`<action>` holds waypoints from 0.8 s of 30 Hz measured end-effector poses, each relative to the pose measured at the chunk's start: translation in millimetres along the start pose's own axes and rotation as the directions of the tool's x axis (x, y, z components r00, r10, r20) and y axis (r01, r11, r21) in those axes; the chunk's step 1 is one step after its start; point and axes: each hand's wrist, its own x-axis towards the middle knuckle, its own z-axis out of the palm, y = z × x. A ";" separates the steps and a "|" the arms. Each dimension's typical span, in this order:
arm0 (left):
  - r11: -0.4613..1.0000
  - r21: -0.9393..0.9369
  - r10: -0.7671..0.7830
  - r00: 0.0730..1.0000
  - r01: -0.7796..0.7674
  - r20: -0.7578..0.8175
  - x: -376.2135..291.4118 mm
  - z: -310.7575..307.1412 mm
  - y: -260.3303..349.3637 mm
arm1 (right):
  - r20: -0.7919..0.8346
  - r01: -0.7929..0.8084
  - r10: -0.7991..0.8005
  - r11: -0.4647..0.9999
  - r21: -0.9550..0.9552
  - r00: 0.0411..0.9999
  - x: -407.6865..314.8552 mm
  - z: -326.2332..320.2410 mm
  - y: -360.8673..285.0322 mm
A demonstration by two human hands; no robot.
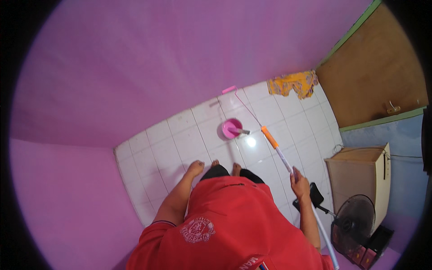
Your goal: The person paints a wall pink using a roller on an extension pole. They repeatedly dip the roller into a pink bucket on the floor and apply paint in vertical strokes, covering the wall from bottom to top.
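Observation:
My right hand (299, 184) grips the pale pole of a paint roller, below its orange handle (270, 137). A thin wire frame runs from the handle up to the pink roller head (229, 90), which is near the foot of the pink wall (152, 67); whether they touch I cannot tell. On the white tiles before my feet stands a bucket of pink paint (229, 130), with a paint-smeared handled tool (240, 131) lying across its rim. My left hand (196, 168) hangs by my left side, fingers curled, with nothing visible in it.
A yellow patterned cloth (293, 84) lies on the floor by the wall, near the brown door (374, 71). To the right stand a wooden cabinet (357, 179) and a black fan (354, 222), its base close to my right forearm. White tiles (182, 141) cover the floor.

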 end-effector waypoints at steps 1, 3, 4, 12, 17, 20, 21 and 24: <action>0.999 -0.036 -0.022 1.000 0.021 -0.010 1.7 -0.4 -5.1 | 0.044 -0.056 0.062 0.992 -0.115 0.997 -2.2 -16.8 -15.3; 0.991 -0.125 -0.047 0.999 0.044 -0.026 -4.7 5.3 -27.7 | 0.066 -0.019 0.029 0.990 -0.139 0.997 -0.3 -28.1 -21.2; 0.985 -0.168 -0.041 0.999 0.036 -0.031 -6.2 3.8 -33.1 | 0.043 0.031 -0.025 0.989 -0.146 0.999 2.0 -30.0 -21.3; 0.955 -0.236 -0.193 0.980 0.177 -0.050 -23.6 8.5 -124.9 | 0.175 0.065 0.001 0.927 -0.370 0.985 15.3 -16.1 -59.3; 0.915 -0.300 -0.286 0.958 0.270 -0.010 -33.8 3.4 -160.9 | 0.257 0.118 0.011 0.867 -0.484 0.966 38.3 2.6 -94.1; 0.895 -0.343 -0.311 0.950 0.286 -0.020 -34.4 -2.4 -169.4 | 0.282 0.158 -0.014 0.854 -0.495 0.959 65.0 23.8 -92.6; 0.886 -0.370 -0.318 0.947 0.279 -0.047 -31.9 -6.2 -170.8 | 0.299 0.170 -0.014 0.847 -0.504 0.954 75.6 30.3 -94.9; 0.851 -0.467 -0.314 0.945 0.240 -0.086 -27.0 -10.9 -165.3 | 0.323 0.217 -0.046 0.828 -0.517 0.945 107.1 49.6 -89.8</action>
